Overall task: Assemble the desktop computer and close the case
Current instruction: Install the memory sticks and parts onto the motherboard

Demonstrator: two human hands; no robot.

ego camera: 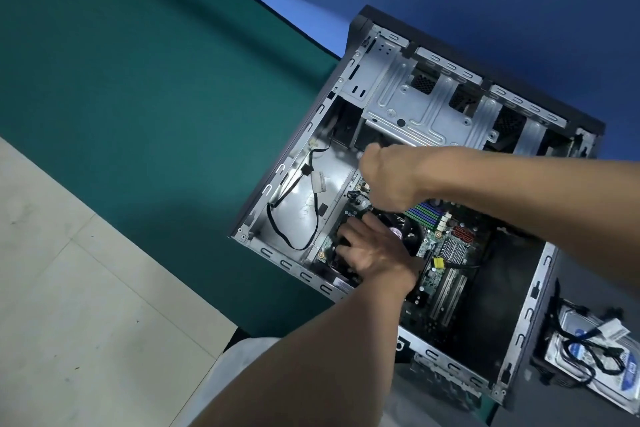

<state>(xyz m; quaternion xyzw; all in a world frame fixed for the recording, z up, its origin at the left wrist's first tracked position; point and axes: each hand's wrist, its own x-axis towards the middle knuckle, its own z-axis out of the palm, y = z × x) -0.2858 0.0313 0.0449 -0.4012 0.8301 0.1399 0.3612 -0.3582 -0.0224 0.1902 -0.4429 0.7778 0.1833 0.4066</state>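
Note:
An open desktop case [287, 263] lies on its side with the green motherboard [446, 288] inside. My left hand [370, 253] reaches in from below and rests with spread fingers on the black CPU cooler [403, 225]. My right hand [384, 177] comes in from the right and hovers just above the cooler's far edge, knuckles toward the camera and fingers curled downward. Its fingers are hidden, so I cannot see whether it holds anything.
A metal drive cage [415, 104] fills the case's far end. A loose black cable with a white connector [311, 184] lies in the left bay. A hard drive with tangled cables [588, 354] sits outside the case at right. Green mat [138, 97] spreads left.

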